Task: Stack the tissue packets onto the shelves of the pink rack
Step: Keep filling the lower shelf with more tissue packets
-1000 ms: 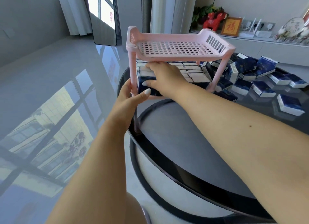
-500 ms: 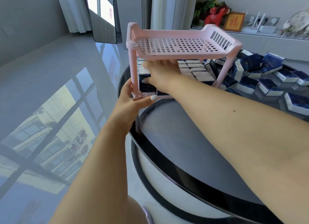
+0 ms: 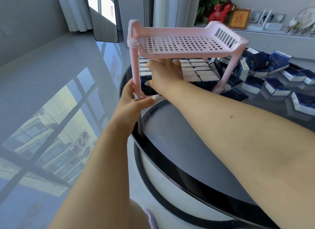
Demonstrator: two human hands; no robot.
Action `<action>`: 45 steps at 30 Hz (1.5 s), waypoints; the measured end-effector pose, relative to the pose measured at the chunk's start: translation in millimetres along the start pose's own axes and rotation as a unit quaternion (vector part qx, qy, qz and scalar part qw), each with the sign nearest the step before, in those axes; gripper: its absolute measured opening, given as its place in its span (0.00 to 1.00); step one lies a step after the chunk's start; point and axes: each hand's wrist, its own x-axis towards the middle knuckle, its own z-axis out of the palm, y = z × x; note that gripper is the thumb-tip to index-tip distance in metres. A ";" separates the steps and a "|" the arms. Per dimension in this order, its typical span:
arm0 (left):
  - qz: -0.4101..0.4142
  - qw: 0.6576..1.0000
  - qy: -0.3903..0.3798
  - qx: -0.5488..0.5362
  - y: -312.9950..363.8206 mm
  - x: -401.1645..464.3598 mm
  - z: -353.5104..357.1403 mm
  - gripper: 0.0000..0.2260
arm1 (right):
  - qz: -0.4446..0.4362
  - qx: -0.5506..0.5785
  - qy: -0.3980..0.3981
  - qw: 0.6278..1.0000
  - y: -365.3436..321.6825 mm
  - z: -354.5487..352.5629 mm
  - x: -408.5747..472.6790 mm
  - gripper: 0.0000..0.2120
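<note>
The pink rack (image 3: 179,44) stands on the left part of a round black table (image 3: 187,129). Its perforated top shelf holds nothing. Rows of blue-and-white tissue packets (image 3: 201,70) stand on edge in the lower shelf. My left hand (image 3: 131,102) grips the rack's front-left leg at the bottom corner, thumb along the lower shelf's front edge. My right hand (image 3: 165,73) reaches under the top shelf. Its fingers lie straight over the left rows and its thumb touches the face of the front-left packet (image 3: 147,89).
Several loose tissue packets (image 3: 272,78) lie scattered on the table to the right of the rack. A sideboard (image 3: 272,41) with ornaments runs along the back wall. Glossy grey floor (image 3: 51,100) lies left of the table.
My right hand has slid further in under the top shelf, over the left rows of packets. My left hand has kept its hold on the rack's front-left corner.
</note>
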 end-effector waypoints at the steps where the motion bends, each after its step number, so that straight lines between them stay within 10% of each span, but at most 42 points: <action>1: -0.001 1.000 0.004 -0.002 0.5 -0.1 0.2 0.20 | -0.003 0.003 -0.001 1.000 0.1 -0.2 -0.1 0.23; 10: -0.025 0.990 0.132 0.032 1.6 -5.7 10.7 0.40 | -0.073 0.120 0.152 0.978 27.6 -5.2 -56.9 0.15; 16: -0.012 0.967 0.243 0.076 8.5 -10.9 22.1 0.34 | 0.099 0.157 0.285 0.940 82.6 -12.8 -107.2 0.04; 22: 0.043 0.944 0.321 0.056 18.7 -14.8 51.3 0.17 | 0.336 0.130 0.102 0.927 145.4 -12.9 -122.6 0.21; 26: 0.055 0.964 0.258 0.031 23.3 -17.0 80.3 0.11 | 0.327 0.092 -0.088 0.936 166.6 -6.1 -130.3 0.30; 31: -0.024 0.994 0.084 0.064 16.7 -14.4 116.3 0.08 | 0.347 0.184 -0.023 0.919 170.4 -21.1 -144.0 0.16; 39: -0.050 0.977 -0.120 0.167 11.7 -26.3 172.7 0.12 | 0.370 0.629 -0.019 0.684 160.7 -39.5 -166.3 0.20; 45: -0.096 0.986 -0.093 0.097 11.7 -25.3 189.5 0.07 | 0.383 0.258 0.146 0.875 209.7 -52.8 -178.8 0.22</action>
